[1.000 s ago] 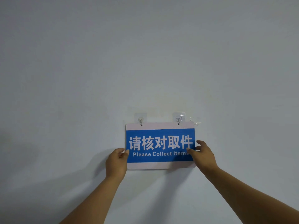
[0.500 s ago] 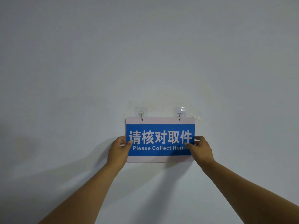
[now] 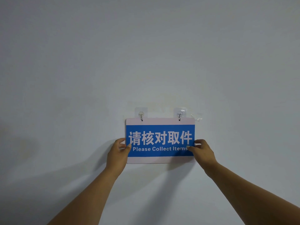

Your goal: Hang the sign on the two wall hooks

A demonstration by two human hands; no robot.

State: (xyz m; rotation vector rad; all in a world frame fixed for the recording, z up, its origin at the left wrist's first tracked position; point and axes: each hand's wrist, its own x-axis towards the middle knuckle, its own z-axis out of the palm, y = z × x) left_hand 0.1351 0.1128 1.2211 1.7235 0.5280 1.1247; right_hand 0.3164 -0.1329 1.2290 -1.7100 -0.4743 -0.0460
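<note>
Now both hooks (image 3: 141,114) appear seated; your left hand (image 3: 118,153) and right hand (image 3: 203,152) pinch the sign (image 3: 160,140). Release gently.

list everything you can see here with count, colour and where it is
rectangular blue sign with white lettering and pale borders: 1, blue and white, flat against the wall, low centre
clear adhesive wall hooks: 2, transparent with metal hooks, at the sign's top edge, left and right
scrap of clear film: 1, transparent, on the wall right of the right hook
plain wall: 1, pale grey, fills the view
left hand: 1, grip on the sign's left edge
right hand: 1, grip on the sign's right edge
</note>
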